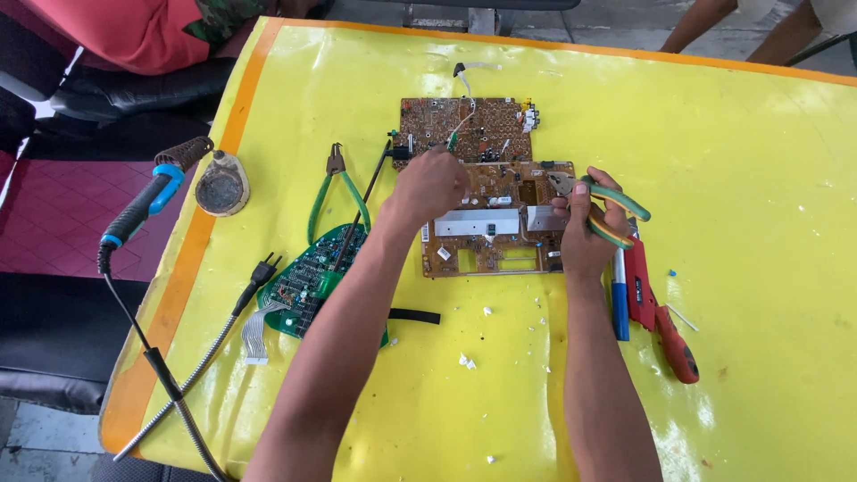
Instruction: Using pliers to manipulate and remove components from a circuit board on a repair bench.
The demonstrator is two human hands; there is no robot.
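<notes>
A yellow tabletop (732,178) with an orange edge fills the view, scattered with small white scraps. Near its centre lies a big brown circuit board (482,192), component side up, with two pale metal strips across its lower half. At 8 o'clock from the board sits a green board (308,277), partly under the left forearm, with a grey ribbon cable at its lower end. A soldering iron (147,201) with a blue and black handle hangs off the tabletop's 9 o'clock edge, its cord running down toward 7 o'clock; a round tin (221,186) lies just beside it. Green-handled cutters (337,187) lie between the tin and the brown board.

The left hand (430,186) rests on the brown board's middle, fingers curled down onto it; what they pinch cannot be told. The right hand (585,228), at the board's 3 o'clock edge, has its fingers closed around pliers (607,210) with green and yellow handles, the nose pointing at the board. Just beside it at 4 o'clock lie a blue pen (619,303) and red pliers (656,312)
</notes>
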